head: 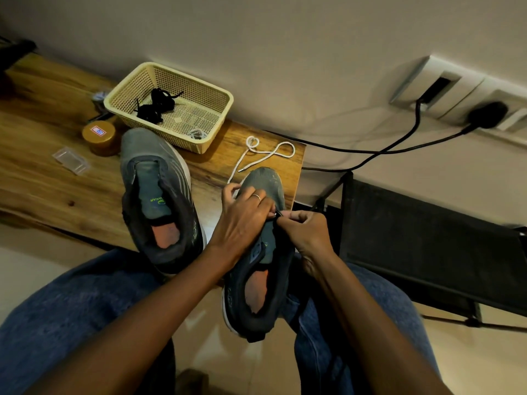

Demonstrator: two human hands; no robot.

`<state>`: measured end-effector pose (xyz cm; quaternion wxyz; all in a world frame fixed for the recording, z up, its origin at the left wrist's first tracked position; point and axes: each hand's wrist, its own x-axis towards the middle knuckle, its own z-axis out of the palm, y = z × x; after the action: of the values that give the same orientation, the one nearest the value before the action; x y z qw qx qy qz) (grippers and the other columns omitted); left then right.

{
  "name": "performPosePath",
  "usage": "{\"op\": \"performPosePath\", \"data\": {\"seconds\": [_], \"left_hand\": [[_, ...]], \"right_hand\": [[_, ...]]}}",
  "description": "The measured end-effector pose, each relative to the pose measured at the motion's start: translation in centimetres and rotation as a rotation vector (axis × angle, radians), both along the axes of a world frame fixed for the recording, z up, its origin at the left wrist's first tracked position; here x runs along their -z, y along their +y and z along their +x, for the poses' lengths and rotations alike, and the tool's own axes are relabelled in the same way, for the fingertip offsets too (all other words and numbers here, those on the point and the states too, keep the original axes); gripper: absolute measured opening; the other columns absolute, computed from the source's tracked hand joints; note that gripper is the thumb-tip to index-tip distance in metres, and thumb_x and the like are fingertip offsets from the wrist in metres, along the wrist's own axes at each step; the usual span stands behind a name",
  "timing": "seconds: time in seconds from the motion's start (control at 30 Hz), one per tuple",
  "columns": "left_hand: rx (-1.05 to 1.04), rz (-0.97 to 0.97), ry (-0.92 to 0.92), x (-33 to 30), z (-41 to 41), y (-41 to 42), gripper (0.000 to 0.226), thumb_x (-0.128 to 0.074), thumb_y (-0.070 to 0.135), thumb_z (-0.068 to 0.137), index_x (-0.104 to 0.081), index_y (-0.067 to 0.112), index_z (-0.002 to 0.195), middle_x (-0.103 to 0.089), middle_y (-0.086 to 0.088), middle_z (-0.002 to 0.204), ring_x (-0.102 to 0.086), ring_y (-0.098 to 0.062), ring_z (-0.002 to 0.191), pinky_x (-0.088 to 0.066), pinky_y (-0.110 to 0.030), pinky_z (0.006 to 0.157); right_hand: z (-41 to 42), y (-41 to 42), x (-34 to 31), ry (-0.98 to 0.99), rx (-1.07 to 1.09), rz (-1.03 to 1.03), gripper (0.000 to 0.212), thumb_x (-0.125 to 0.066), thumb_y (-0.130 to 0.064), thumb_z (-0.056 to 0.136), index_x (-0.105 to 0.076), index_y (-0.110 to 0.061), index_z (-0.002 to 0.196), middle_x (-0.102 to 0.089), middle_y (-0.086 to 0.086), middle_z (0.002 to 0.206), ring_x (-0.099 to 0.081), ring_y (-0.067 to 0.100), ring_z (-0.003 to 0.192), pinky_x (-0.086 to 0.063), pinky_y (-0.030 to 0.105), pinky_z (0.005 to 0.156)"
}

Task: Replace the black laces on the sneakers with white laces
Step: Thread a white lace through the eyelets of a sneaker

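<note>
The bench (71, 178) is a plank of streaked, grained wood, ending just beyond the hands. The sneaker being laced (258, 269) overhangs its near edge, heel toward the person's lap, so a hard tug on the lace could tip it off.

Left of the hands lies the second sneaker (159, 201), grey mesh with a dark padded collar and an orange insole, showing no lace at all.

Beyond it, farther from the hands, sits a cream perforated plastic basket (216, 109) holding the limp tangle of black laces (156, 105).

The white lace (271, 152) is a soft woven cord, looped loosely on the bench just past the fingertips; that slack loop could cinch into a knot as it is drawn through.

The left hand (242, 215) presses down over the tongue, fingers curled at the eyelets. The right hand (303, 229) pinches the lace tip beside it, the two hands touching. The tip is small and partly hidden; it could miss the eyelet or slip from the pinch.
</note>
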<state>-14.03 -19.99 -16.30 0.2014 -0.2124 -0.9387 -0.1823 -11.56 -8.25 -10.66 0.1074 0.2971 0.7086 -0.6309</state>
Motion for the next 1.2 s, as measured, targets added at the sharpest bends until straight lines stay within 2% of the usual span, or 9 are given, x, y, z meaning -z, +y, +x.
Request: {"op": "performPosePath", "data": {"seconds": [0.2, 0.3, 0.4, 0.47, 0.57, 0.8, 0.97, 1.1, 1.2], "left_hand": [[0.014, -0.031, 0.037, -0.3, -0.2, -0.3, 0.025, -0.045, 0.033, 0.088, -0.065, 0.020, 0.081, -0.058, 0.005, 0.077, -0.054, -0.016, 0.082, -0.028, -0.037, 0.092], [0.008, -0.056, 0.009, -0.5, -0.4, -0.2, 0.012, -0.061, 0.032, 0.080, -0.065, 0.021, 0.085, -0.061, 0.002, 0.084, -0.053, -0.020, 0.086, -0.040, -0.038, 0.082], [0.081, -0.030, -0.102, -0.5, -1.1, -0.6, 0.020, -0.072, 0.029, 0.076, -0.068, 0.024, 0.095, -0.068, 0.003, 0.099, -0.052, -0.023, 0.102, -0.044, -0.041, 0.081], [0.160, 0.044, -0.139, -0.7, -1.5, -0.8, 0.019, -0.068, 0.027, 0.076, -0.071, 0.024, 0.094, -0.071, 0.005, 0.098, -0.044, -0.018, 0.107, -0.042, -0.044, 0.084], [0.190, 0.030, -0.137, -0.9, -2.0, -1.0, 0.019, -0.064, 0.029, 0.072, -0.073, 0.022, 0.087, -0.072, 0.003, 0.089, -0.046, -0.018, 0.103, -0.040, -0.043, 0.086], [0.234, -0.044, -0.023, -0.6, -2.2, -1.0, 0.011, -0.065, 0.022, 0.077, -0.071, 0.021, 0.086, -0.070, 0.005, 0.083, -0.047, -0.015, 0.095, -0.031, -0.036, 0.084], [0.261, -0.090, -0.015, -0.8, -2.1, -1.2, 0.019, -0.052, 0.023, 0.081, -0.070, 0.019, 0.086, -0.071, 0.004, 0.085, -0.060, -0.020, 0.087, -0.034, -0.035, 0.083], [0.294, -0.132, -0.023, -0.9, -2.3, -1.3, 0.016, -0.062, 0.016, 0.077, -0.072, 0.017, 0.089, -0.072, 0.002, 0.086, -0.064, -0.023, 0.086, -0.043, -0.037, 0.080], [0.315, -0.126, -0.039, -1.1, -2.2, -1.4, 0.022, -0.065, 0.013, 0.073, -0.073, 0.015, 0.092, -0.073, 0.000, 0.088, -0.064, -0.024, 0.086, -0.048, -0.037, 0.075]], "right_hand": [[0.2, 0.3, -0.3, -0.004, 0.005, -0.054, 0.013, -0.065, 0.005, 0.081, -0.070, -0.004, 0.073, -0.067, 0.009, 0.069, -0.062, 0.017, 0.064, -0.054, 0.022, 0.058], [0.3, 0.5, -0.2, 0.013, 0.034, -0.051, 0.011, -0.066, 0.005, 0.081, -0.072, -0.004, 0.079, -0.069, 0.010, 0.073, -0.064, 0.016, 0.064, -0.055, 0.022, 0.060], [0.4, 0.4, 0.0, 0.029, 0.044, 0.091, 0.011, -0.070, 0.000, 0.078, -0.074, -0.010, 0.076, -0.072, 0.009, 0.077, -0.068, 0.018, 0.072, -0.058, 0.031, 0.071], [0.5, 0.3, 0.0, 0.059, 0.001, 0.188, 0.017, -0.071, -0.003, 0.078, -0.072, -0.017, 0.069, -0.070, 0.000, 0.070, -0.065, 0.010, 0.066, -0.056, 0.028, 0.069], [0.5, 0.4, -0.2, 0.097, -0.076, 0.256, 0.019, -0.070, -0.004, 0.079, -0.071, -0.019, 0.067, -0.067, -0.003, 0.067, -0.061, 0.004, 0.062, -0.054, 0.025, 0.065], [0.4, 0.7, -0.4, 0.097, -0.112, 0.266, 0.007, -0.069, -0.001, 0.081, -0.075, -0.004, 0.082, -0.070, 0.007, 0.077, -0.059, 0.005, 0.064, -0.053, 0.022, 0.064], [0.3, 0.5, -0.2, 0.093, -0.122, 0.283, 0.012, -0.066, -0.003, 0.082, -0.074, -0.009, 0.076, -0.073, 0.010, 0.081, -0.066, 0.013, 0.074, -0.057, 0.036, 0.075], [0.6, 0.3, -0.1, 0.101, -0.112, 0.278, 0.024, -0.063, -0.002, 0.084, -0.071, -0.017, 0.068, -0.073, 0.008, 0.080, -0.069, 0.017, 0.078, -0.058, 0.039, 0.076], [0.7, 0.3, 0.0, 0.094, -0.094, 0.264, 0.020, -0.063, -0.002, 0.085, -0.073, -0.015, 0.073, -0.073, 0.007, 0.081, -0.070, 0.020, 0.080, -0.058, 0.039, 0.077]]}}
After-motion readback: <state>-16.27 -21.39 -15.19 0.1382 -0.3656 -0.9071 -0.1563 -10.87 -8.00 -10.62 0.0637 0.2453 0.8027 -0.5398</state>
